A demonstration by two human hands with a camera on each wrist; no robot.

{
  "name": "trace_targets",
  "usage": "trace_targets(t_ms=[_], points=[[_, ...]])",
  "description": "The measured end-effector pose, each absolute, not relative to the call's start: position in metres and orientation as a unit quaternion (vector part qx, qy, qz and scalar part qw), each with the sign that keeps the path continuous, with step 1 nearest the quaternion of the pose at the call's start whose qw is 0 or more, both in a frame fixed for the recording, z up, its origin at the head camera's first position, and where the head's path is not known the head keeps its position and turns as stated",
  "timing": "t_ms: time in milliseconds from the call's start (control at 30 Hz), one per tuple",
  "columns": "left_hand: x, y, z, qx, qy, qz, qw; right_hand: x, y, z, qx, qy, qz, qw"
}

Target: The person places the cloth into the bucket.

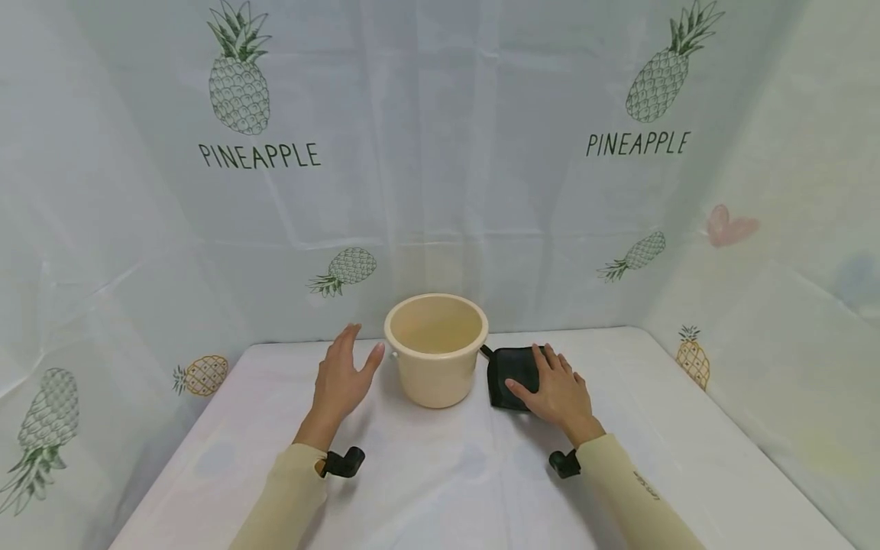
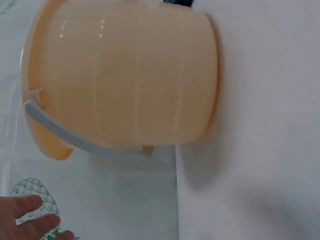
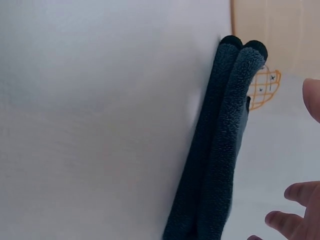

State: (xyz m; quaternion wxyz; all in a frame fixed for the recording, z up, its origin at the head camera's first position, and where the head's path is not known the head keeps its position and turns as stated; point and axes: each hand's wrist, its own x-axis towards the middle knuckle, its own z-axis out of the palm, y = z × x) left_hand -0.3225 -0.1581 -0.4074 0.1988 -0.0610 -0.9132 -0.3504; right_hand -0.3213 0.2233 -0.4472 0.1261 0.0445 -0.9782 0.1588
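A cream plastic bucket (image 1: pixel 436 378) stands upright on the table, its mouth facing up. In the left wrist view its grey handle (image 2: pixel 75 137) hangs down along the side. My left hand (image 1: pixel 341 380) is held left of the bucket, apart from it, thumb and fingers spread. To the bucket's right lies a folded dark cloth (image 1: pixel 505 374) with a small loop at one corner; the right wrist view shows its fuzzy grey folds (image 3: pixel 220 145) and black edging. Over this cloth hovers my right hand (image 1: pixel 558 391), fingers extended and holding nothing.
A white cloth covers the table (image 1: pixel 426 473). Pineapple-printed sheets (image 1: pixel 440 153) hang behind and on both sides, the back one close behind the bucket. Each wrist carries a small black camera (image 1: pixel 345 462).
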Motion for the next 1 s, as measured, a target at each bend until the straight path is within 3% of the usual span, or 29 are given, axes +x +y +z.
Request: trace_targets(t_ms=[333, 633, 1000], points=[[-0.331, -0.142, -0.398, -0.128, -0.851, -0.479, 0.175, -0.326, 0.230, -0.462, 0.030, -0.978, 0.188, 0.088], [-0.337, -0.139, -0.399, -0.138, -0.793, -0.576, 0.142, -0.329, 0.235, -0.467, 0.033, -0.975, 0.214, 0.055], [-0.337, -0.131, -0.397, -0.152, -0.776, -0.599, 0.129, -0.334, 0.238, -0.466, 0.039, -0.970, 0.235, 0.045]])
